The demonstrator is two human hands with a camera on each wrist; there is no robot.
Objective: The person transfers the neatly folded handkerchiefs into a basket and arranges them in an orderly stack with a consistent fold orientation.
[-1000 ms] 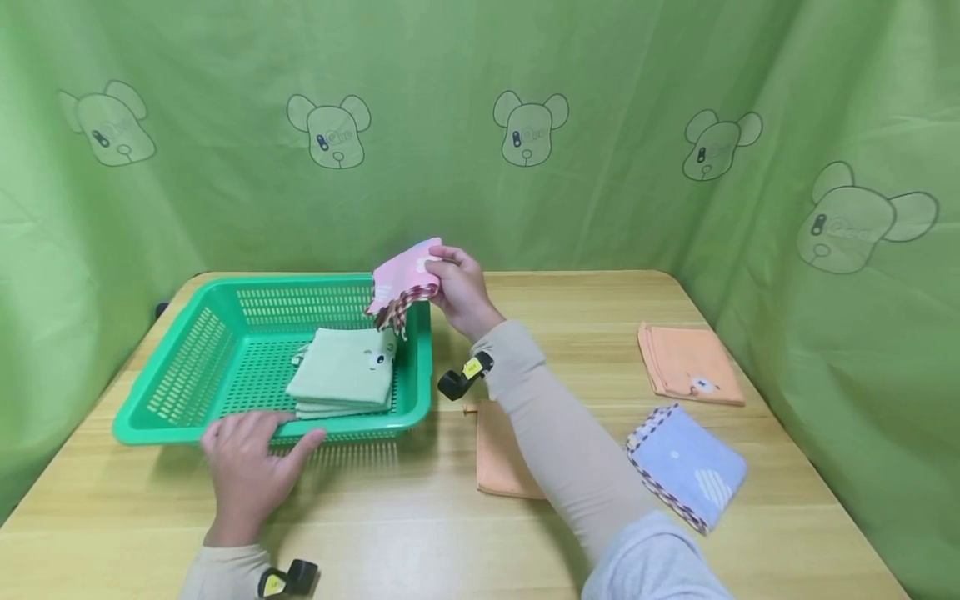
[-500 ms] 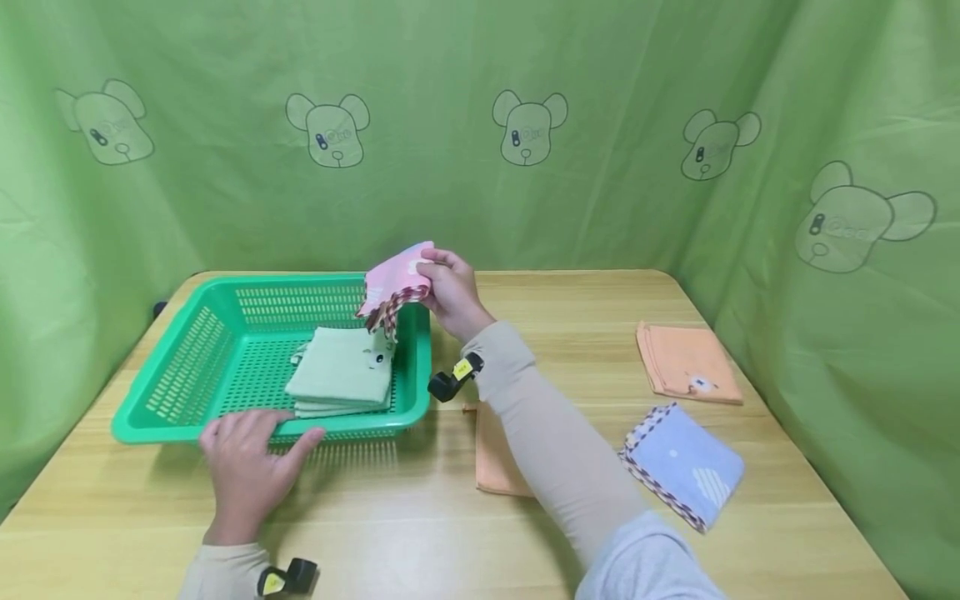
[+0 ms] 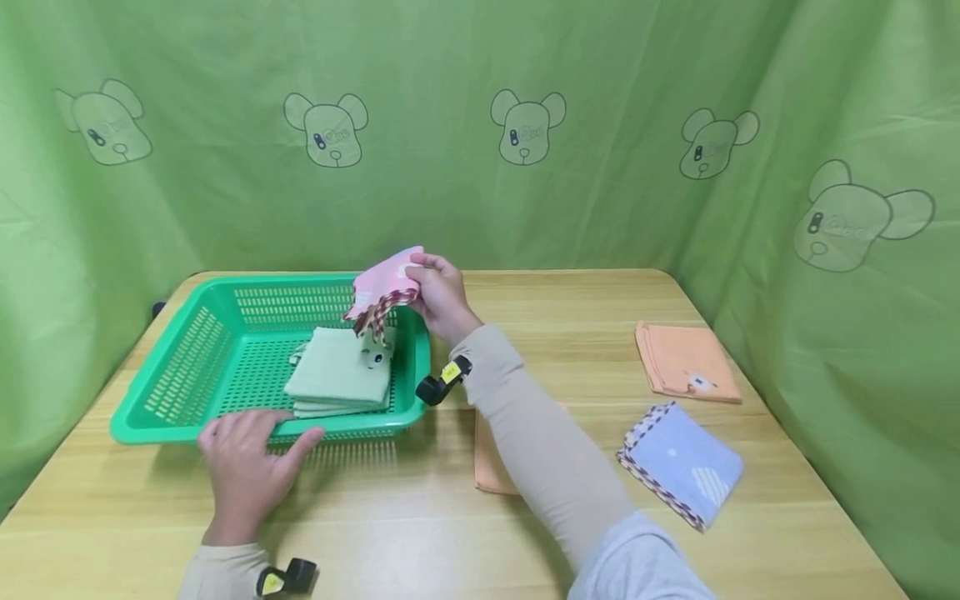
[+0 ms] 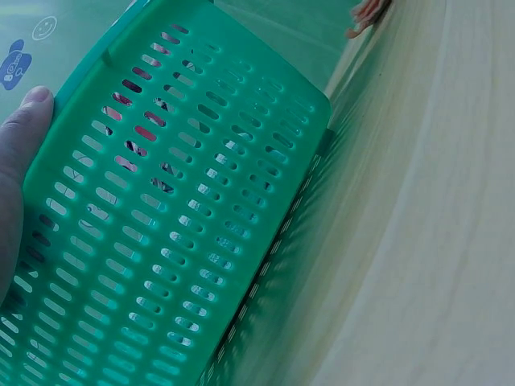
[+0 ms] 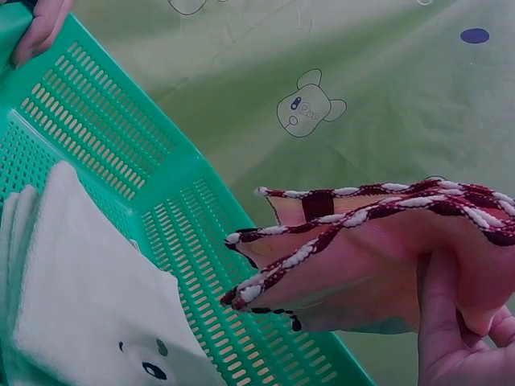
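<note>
My right hand [image 3: 445, 304] pinches a folded pink towel [image 3: 384, 282] with a dark red-and-white edging between thumb and fingers, over the right end of a green plastic basket [image 3: 176, 362]. In the right wrist view the layered edges of the towel [image 5: 362, 249] fan out toward the basket. My left hand [image 3: 247, 475] holds the basket's near rim, fingers over it; in the left wrist view the thumb [image 4: 28, 125] lies along the rim. Inside the basket, at its right side, a stack of folded pale green towels [image 3: 341, 367] lies with an animal face showing.
Right of the basket, my right forearm partly covers a folded orange towel [image 3: 491, 462]. A blue towel [image 3: 690, 462] with checked edging and another orange towel [image 3: 690, 362] lie farther right on the wooden table [image 3: 405, 542]. A green curtain [image 3: 435, 192] surrounds the table.
My right hand has moved left and slightly down with the pink towel, bringing it farther over the basket and the pale green stack. The left hand has stayed on the rim.
</note>
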